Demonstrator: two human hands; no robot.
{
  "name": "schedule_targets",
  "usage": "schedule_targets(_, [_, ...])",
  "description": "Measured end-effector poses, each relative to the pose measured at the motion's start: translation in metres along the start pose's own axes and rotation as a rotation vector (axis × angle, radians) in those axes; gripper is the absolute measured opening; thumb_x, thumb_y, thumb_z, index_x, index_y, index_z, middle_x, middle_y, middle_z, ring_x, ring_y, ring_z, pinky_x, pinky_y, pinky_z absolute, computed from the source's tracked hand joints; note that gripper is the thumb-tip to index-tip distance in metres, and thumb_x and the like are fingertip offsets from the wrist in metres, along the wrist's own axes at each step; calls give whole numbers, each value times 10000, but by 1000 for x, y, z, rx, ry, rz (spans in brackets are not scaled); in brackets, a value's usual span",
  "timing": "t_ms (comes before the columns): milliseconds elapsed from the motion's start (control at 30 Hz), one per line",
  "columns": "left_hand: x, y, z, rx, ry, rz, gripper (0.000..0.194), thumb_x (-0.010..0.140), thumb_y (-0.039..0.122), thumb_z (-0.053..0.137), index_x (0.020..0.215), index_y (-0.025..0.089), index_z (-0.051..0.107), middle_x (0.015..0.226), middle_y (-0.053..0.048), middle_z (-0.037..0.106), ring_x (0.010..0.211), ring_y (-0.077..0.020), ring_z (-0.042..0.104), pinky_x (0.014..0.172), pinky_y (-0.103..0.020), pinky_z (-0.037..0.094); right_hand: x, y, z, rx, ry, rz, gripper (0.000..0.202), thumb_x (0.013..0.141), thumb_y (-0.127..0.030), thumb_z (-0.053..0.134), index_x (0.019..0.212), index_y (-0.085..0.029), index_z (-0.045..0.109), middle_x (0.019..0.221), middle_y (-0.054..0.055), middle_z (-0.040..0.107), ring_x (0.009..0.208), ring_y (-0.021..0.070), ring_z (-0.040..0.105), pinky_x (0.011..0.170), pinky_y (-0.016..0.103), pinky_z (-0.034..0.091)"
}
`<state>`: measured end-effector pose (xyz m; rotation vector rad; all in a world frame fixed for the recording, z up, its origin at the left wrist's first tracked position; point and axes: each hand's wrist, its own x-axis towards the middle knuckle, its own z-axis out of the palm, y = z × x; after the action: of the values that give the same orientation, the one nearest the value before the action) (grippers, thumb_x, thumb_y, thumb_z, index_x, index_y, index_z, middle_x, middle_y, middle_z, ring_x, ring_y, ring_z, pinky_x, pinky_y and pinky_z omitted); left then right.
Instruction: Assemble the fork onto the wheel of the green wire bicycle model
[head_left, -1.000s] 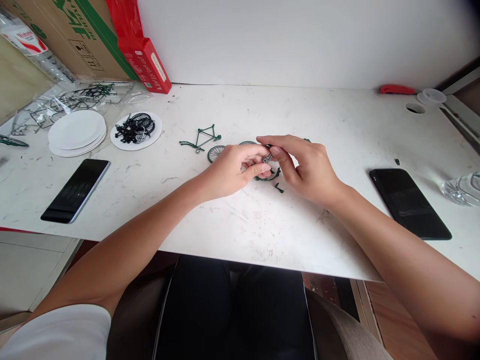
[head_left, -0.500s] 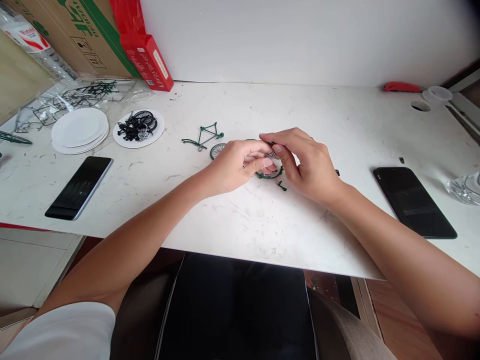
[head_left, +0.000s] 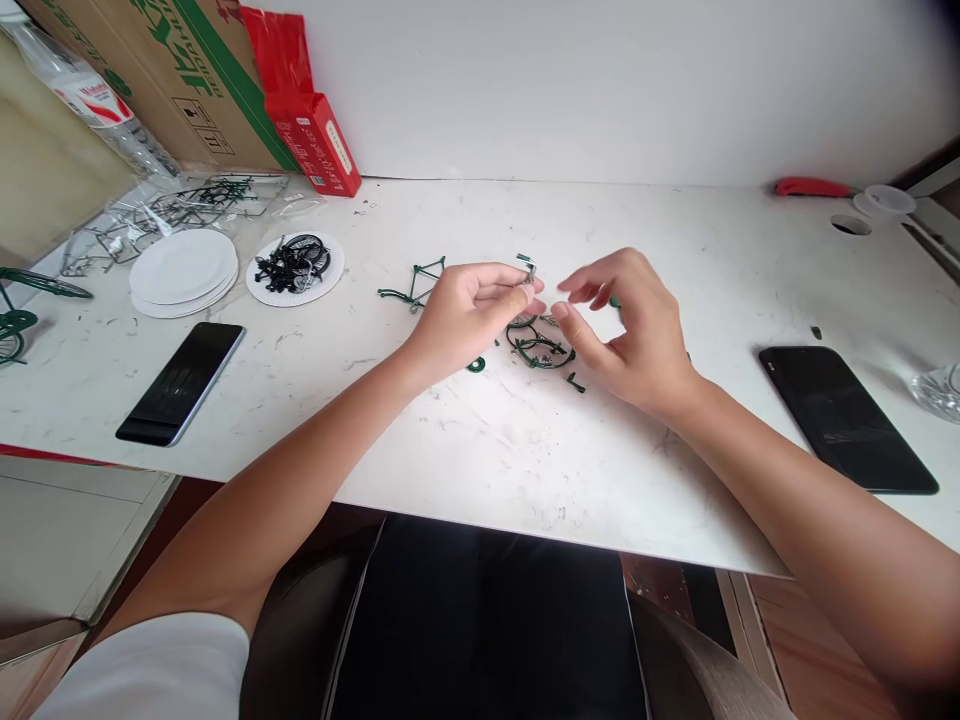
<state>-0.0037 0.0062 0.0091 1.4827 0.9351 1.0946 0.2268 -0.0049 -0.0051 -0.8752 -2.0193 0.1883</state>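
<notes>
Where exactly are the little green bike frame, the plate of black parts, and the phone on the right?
green bike frame (head_left: 415, 283), head view, on its visible triangle left of the left hand.
plate of black parts (head_left: 330, 283), head view, on its bare white rim.
right phone (head_left: 846, 415), head view, middle of its dark screen.

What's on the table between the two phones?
In the head view, between the left phone and right phone: both hands, left hand, right hand, and small green bicycle parts.

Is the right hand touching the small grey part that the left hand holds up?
Apart. In the head view, bare table shows between the open right hand and the small grey part pinched by the left hand.
</notes>
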Motion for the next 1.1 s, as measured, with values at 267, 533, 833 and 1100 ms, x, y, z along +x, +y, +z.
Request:
schedule_targets(267, [11, -3, -11, -34, 114, -32, 196, 1055, 387, 807, 1051, 192, 826, 1078, -86, 892, 1164, -266, 874, 1038, -381, 692, -4, 0, 8, 2, -389, -93, 121, 1057, -273, 739, 1050, -265, 860, 916, 89, 761, 960, 310, 638, 848, 498, 562])
schedule_targets(533, [15, -13, -20, 112, 177, 105, 131, 1060, 332, 783, 1052, 204, 811, 1125, -86, 892, 1134, -253, 877, 1026, -363, 669, -3, 13, 3, -105, -343, -28, 237, 1009, -167, 653, 1061, -253, 867, 824, 76, 719, 857, 293, 574, 812, 492, 531])
schedule_targets(833, [10, -8, -22, 409, 216, 328, 91, 1051, 231, 721, 1008, 213, 799, 1081, -76, 896, 1077, -241, 877, 1002, -368, 661, -3, 10, 5, -72, -374, -9, 85, 995, -263, 746, 980, -257, 829, 782, 56, 686, 847, 283, 580, 796, 473, 509])
schedule_targets(1100, [11, -10, -22, 452, 232, 397, 114, 1075, 248, 714, 997, 203, 786, 1029, -64, 900, 1017, -220, 884, 961, -343, 668, -5, 11, 5, -53, -420, -24, 123, 1049, -275, 757, 1038, -224, 869, 802, 63, 707, 885, 273, 554, 878, 486, 509])
